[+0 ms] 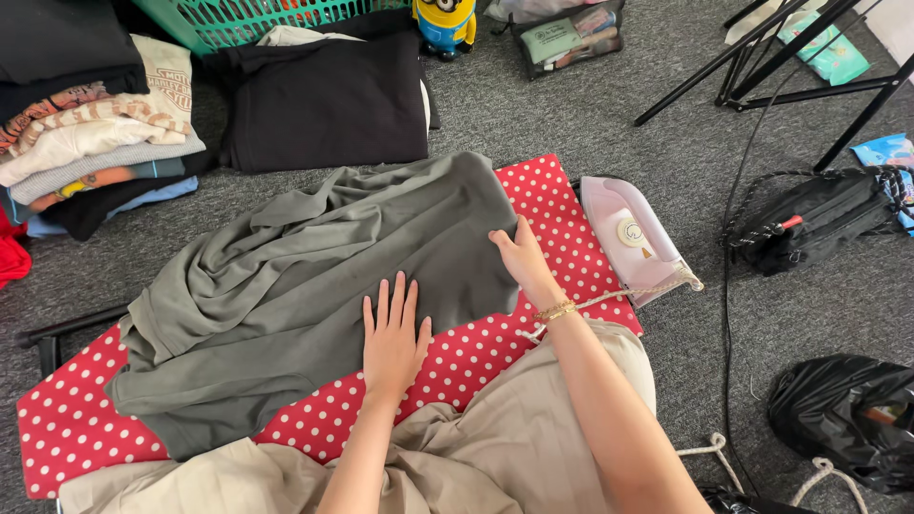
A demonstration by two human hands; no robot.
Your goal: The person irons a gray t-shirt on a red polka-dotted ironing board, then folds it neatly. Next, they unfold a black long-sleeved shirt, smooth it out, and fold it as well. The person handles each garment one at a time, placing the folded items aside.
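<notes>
Left hand: lying flat on the near edge of the grey garment, fingers stretched out and slightly spread, palm pressing down, holding nothing.
Right hand: resting at the garment's right edge, fingers curling onto the cloth; whether it is pinching the hem or only pushing it, I cannot tell.
Grey garment: sprawling across the red ironing board with white dots, smooth under the hands, bunching into deep folds toward the far left.
Iron: sitting at the board's right end, just beside the right hand, not touching the garment.
Step in hand, as I judge it: the hands are smoothing the cloth flat on the board.
Doing it well: keeping the left palm anchoring while the right hand is drawing the edge taut, working the creases outward toward the bunched left side, and keeping clear of the iron.
Count, hands: two, both the person's own.
Count, irons: one.
Count, boards: one.
Count, clothes heaps: one stack of folded clothes far left, one folded black garment beside it.
Count, baskets: one green basket at the far edge.
Count, bags: one black bag on the right, one black plastic bag near right.
</notes>
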